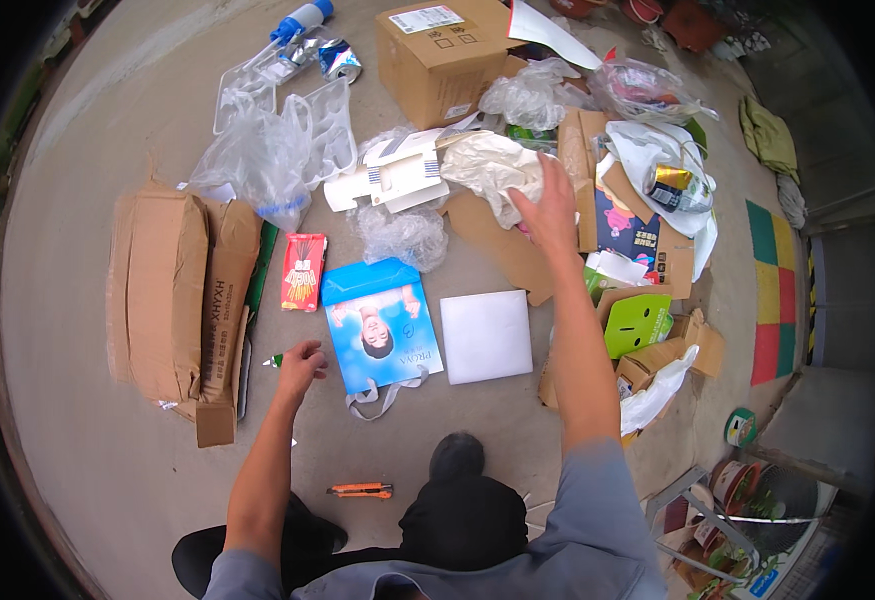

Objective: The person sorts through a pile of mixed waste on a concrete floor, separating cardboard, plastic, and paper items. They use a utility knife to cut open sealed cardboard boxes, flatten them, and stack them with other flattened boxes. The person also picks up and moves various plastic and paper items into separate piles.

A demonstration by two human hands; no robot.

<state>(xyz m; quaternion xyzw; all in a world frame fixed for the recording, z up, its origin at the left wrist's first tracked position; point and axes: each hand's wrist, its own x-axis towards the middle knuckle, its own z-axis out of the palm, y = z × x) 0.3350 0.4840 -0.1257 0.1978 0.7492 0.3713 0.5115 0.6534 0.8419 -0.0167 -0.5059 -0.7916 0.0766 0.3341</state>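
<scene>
My right hand is on the right end of a crumpled off-white paper sheet, with paper between the thumb and fingers. A flattened white carton lies just left of that paper, and brown cardboard lies beneath it. My left hand hangs above the floor with loosely bent fingers and nothing visible in it. Close by are a small green-and-white scrap and a blue gift bag with grey ribbon handles. A white foam sheet lies right of the bag, and a red Pocky box left of it.
Folded brown cartons stand at left. Clear plastic bags, a drink can and a large cardboard box lie farther off. Boxes and a white bag pile up at right. An orange utility knife lies by my feet.
</scene>
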